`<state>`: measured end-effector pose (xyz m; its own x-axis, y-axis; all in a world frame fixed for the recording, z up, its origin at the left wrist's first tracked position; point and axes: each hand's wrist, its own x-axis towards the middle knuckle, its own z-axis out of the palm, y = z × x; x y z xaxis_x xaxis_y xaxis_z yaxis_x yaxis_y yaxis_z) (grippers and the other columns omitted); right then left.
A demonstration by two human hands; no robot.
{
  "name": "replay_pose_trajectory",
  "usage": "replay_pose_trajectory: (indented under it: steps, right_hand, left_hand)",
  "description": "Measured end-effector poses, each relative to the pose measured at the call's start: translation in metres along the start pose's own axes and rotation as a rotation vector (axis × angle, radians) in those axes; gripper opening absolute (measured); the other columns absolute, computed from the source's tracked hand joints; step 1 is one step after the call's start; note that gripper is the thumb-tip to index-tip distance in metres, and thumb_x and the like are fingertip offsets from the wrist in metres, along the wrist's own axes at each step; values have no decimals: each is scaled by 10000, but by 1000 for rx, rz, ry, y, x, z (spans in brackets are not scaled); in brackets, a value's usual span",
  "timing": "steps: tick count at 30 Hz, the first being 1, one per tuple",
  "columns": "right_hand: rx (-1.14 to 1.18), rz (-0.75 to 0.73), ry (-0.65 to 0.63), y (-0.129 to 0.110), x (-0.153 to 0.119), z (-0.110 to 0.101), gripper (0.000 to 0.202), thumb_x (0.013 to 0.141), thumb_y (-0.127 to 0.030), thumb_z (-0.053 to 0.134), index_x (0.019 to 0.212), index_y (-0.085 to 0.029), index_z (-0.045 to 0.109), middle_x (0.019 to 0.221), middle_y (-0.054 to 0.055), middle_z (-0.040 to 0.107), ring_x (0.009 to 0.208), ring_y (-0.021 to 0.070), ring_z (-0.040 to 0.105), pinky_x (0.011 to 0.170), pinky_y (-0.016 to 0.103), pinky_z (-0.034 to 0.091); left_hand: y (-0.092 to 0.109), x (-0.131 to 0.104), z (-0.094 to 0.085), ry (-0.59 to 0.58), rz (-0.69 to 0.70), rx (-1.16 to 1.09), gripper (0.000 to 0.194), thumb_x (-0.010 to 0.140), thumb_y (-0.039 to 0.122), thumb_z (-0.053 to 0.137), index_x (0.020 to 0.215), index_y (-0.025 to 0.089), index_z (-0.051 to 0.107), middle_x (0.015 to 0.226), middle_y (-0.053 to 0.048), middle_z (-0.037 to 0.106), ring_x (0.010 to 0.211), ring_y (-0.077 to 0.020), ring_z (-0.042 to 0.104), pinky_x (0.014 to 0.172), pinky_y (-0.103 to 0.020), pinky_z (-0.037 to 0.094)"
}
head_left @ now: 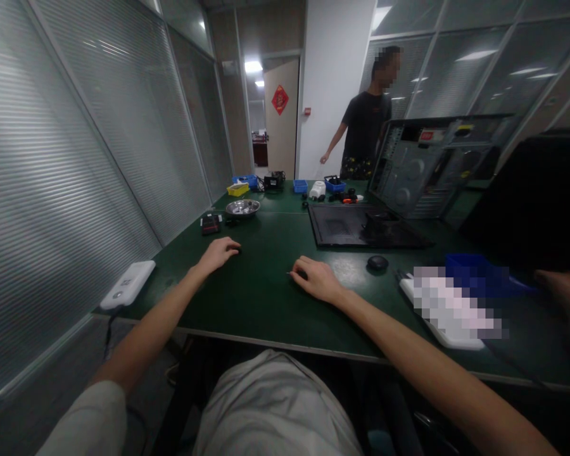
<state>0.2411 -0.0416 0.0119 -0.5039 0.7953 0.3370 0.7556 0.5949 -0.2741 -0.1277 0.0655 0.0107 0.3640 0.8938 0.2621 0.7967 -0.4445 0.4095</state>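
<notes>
Working bare-handed at a green table [261,304], pinching a small dark piece [239,251] between the thumb and fingertips of the left hand [220,252], close to the tabletop and left of centre, without showing clearly any contact with the surface. Curling the right hand [318,280] inward, closing thumb and fingers around a slim dark tool [303,274], pointing a thin pale tip leftward and hiding most of the rest behind the knuckles. Holding both hands apart, across a bare stretch of tabletop.

Facing, beyond the left hand, a metal bowl [242,215] of small parts and, just left of it, a dark box [211,223] marked with red lines. Facing, beyond the right hand, a flat black panel [335,225] and, behind it, an opened computer case [406,174]. Passing the right forearm near a round black object [377,262] and a partly pixelated white device [458,342] beside a blue tray [468,263]. Sharing the scene with a person [367,123] in a black shirt, standing at the far side, and with another person's hand [567,297], blurring at the right edge.
</notes>
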Motion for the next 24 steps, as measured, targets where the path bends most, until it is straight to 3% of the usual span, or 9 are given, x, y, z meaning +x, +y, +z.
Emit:
replay_pose_trajectory:
  steps: [4, 8, 17, 24]
  right_hand:
    - [-4, 10, -7, 0, 0, 0, 153, 1020, -352, 557, 1001, -219, 631, 1004, 20, 631, 800, 141, 589, 669, 262, 350]
    - [-6, 4, 7, 1, 0, 3, 151, 1021, -350, 557, 998, -219, 629, 999, 18, 630, 807, 142, 590, 680, 262, 352]
    - [-12, 7, 5, 2, 1, 5, 153, 1018, -358, 559, 990, -224, 627, 987, 8, 630, 787, 137, 583, 656, 257, 331]
    - [-8, 10, 1, 2, 1, 4, 145, 1012, -357, 570, 986, -227, 628, 991, 7, 635, 781, 137, 583, 649, 261, 333]
  left_hand:
    - [-67, -13, -32, 137, -193, 165, 267, 897, 315, 628, 1096, 230, 784, 1176, -80, 714, 1085, -267, 643, 989, -371, 481]
    - [-99, -25, -41, 213, -258, 199, 273, 901, 301, 606, 1093, 224, 783, 1175, -71, 728, 1085, -256, 654, 997, -350, 482]
    - [-112, -27, -37, 305, -249, 263, 290, 914, 294, 576, 1113, 197, 765, 1186, -91, 719, 1110, -257, 642, 1021, -364, 468]
    - [-108, -27, -38, 266, -270, 308, 298, 929, 272, 542, 1115, 202, 764, 1205, -102, 706, 1135, -268, 631, 1032, -368, 458]
